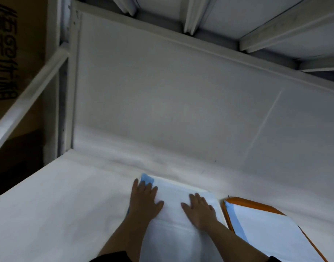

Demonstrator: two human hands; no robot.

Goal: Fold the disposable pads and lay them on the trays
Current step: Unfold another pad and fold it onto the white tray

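Pad [178,214] on white-covered table [58,205], white wall panel [162,101] behind

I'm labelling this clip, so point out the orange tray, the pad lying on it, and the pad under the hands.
orange tray [256,202]: head view, on its bare far rim.
pad on the tray [275,237]: head view, on its white middle.
pad under the hands [173,197]: head view, on the white area between the hands.

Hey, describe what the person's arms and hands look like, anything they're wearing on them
Both the left hand and right hand are bare: no gloves, and no rings, watch or bracelet visible. The forearms are bare too. A dark sleeve edge shows at the bottom of the frame on the left arm.
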